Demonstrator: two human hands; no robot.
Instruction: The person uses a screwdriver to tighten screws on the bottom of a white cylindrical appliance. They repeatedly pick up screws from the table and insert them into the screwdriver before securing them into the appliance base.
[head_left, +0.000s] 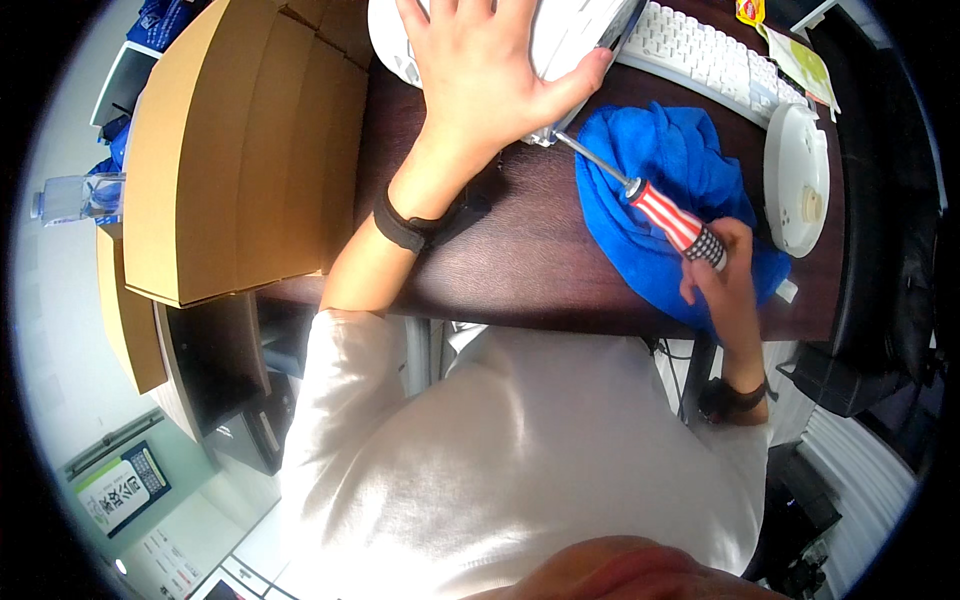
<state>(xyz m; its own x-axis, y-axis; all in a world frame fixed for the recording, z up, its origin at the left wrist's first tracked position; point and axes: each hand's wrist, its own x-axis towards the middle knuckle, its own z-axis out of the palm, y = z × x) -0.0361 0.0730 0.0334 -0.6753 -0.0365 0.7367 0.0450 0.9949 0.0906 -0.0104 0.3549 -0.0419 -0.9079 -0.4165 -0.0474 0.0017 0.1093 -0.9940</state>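
My left hand lies flat with fingers spread on a white plastic device at the far edge of view. Only part of that device shows, as the hand and the picture's rim hide the rest. In my right hand is a screwdriver with a red-and-white striped handle and a dark dotted end. Its metal shaft slants up and left, with the tip at the device's near edge; whether it sits in a screw is too small to tell. A crumpled blue cloth lies under the screwdriver.
Behind the cloth is a white keyboard. A round white plastic cover lies at the dark desk's right side, near a green-and-white packet. A tall cardboard box stands along the left.
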